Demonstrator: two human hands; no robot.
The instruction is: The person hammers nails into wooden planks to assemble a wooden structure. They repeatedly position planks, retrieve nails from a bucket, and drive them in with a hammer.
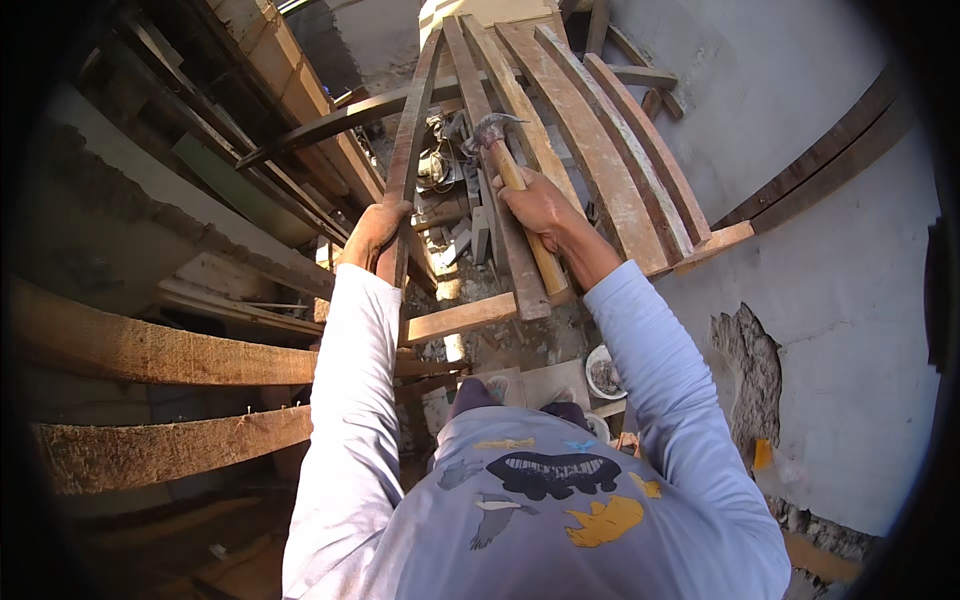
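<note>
My right hand [545,208] is closed round the wooden handle of a claw hammer [508,166]. Its metal head points away from me, above the gap between the planks. My left hand [374,234] grips a long narrow wooden plank [413,135] at the left of the row; the fingers wrap over its edge. Several other planks lie side by side to the right, among them a wide worn plank [590,140] and a lighter plank [522,105]. A short crosspiece [461,318] lies nearer to me, between the left plank and the one beside it.
Through the gaps a lower level shows rubble [480,235]. Two rough beams [170,340] stretch in from the left, nails standing up from the nearer one. White buckets [603,372] stand below me on the right. A grey wall [830,300] with broken plaster borders the right side.
</note>
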